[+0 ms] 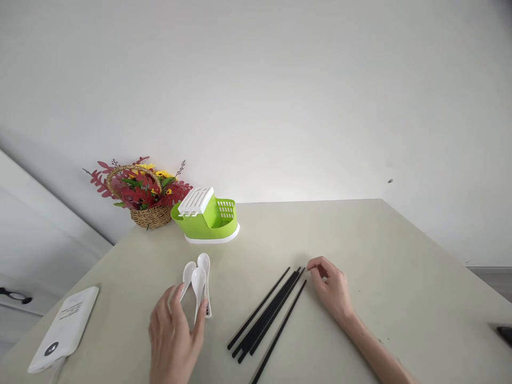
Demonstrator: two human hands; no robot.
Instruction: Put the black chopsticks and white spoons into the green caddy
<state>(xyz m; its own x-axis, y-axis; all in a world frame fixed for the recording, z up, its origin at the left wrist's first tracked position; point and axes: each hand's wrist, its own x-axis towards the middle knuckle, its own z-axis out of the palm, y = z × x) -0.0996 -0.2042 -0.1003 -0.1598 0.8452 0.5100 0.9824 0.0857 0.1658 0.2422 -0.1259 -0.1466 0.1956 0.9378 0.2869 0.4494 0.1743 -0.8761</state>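
Note:
Three white spoons [198,279] lie bunched on the table, bowls pointing away from me. My left hand [176,333] is over their handles, its fingers apart; the thumb is at the right-hand handle, and whether it touches is unclear. Several black chopsticks [269,314] lie slanted to the right of the spoons, most in a bundle, one apart at the right. Beside their thin far ends rests my right hand [330,285]. Its fingers are curled in, with nothing visible in them, and the fingertips are very close to the chopstick tips.
A green and white utensil holder [212,226] stands behind the spoons. Left of it, a wicker basket [152,217] holds red and yellow flowers [140,186]. A white power bank [66,328] with a cable lies at the table's left edge. A dark object [506,334] is at the right.

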